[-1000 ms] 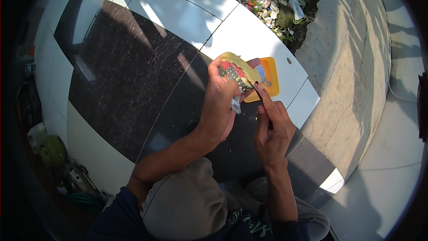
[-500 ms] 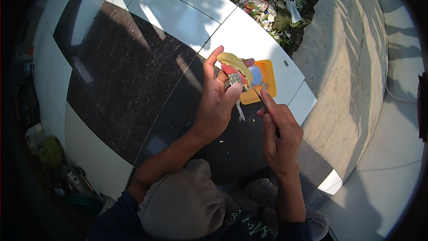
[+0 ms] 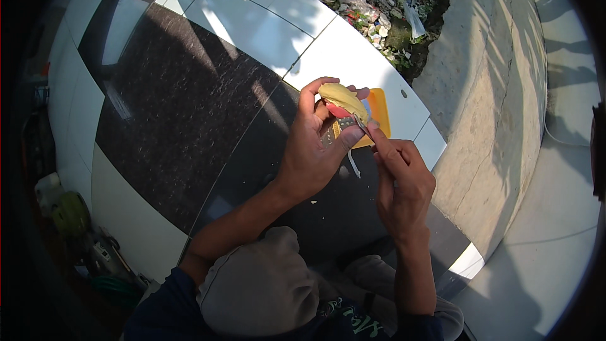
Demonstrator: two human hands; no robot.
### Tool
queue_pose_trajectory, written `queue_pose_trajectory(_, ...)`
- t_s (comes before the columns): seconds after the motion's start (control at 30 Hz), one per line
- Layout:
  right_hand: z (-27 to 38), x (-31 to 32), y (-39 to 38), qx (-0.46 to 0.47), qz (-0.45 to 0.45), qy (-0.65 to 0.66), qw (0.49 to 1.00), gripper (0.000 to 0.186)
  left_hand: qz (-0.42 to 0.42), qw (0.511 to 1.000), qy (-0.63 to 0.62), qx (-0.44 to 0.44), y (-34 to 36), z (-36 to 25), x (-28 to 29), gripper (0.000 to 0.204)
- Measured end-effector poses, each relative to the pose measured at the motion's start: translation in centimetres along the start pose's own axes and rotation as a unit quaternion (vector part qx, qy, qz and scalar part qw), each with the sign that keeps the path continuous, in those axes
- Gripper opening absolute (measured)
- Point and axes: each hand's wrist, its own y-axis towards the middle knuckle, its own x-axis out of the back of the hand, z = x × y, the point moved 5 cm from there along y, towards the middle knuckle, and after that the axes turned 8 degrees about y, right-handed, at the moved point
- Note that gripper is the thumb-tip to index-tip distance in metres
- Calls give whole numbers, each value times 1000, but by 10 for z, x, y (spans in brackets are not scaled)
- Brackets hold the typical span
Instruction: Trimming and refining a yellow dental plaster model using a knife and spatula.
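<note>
The left hand [image 3: 306,148] holds, with curled grip, a yellow and pink piece [image 3: 343,98] with a dotted plate [image 3: 345,124], at the hand's one o'clock. At the piece's five o'clock edge is a thin tool [image 3: 361,126]. An orange tray [image 3: 382,110] lies beyond, at three o'clock. The right hand [image 3: 405,177], at five o'clock, pinches this tool narrowly.

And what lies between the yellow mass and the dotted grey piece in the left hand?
The head view shows a pinkish-red layer between the yellow mass and the dotted grey piece, all held in the left hand.
</note>
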Motion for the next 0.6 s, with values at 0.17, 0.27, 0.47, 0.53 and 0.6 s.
queue_pose_trajectory(0.17, -3, -11, -5, -65, -16, 91, 994, 41, 7, 997, 67, -48, 1, -1, 2, 64)
queue_pose_trajectory(0.27, -5, -16, -10, -93, -40, 177, 979, 36, 1, 996, 65, -59, 1, -8, -1, 68)
queue_pose_trajectory(0.47, -14, -28, -22, -212, -64, 351, 910, 31, -2, 999, 26, -30, 3, -10, -2, 76)
queue_pose_trajectory(0.53, -14, -31, -24, -232, -75, 406, 881, 33, 0, 999, 34, -35, 3, -11, -2, 77)
queue_pose_trajectory(0.6, -14, -33, -26, -252, -72, 436, 861, 33, -8, 999, 31, -32, 2, -11, -1, 75)
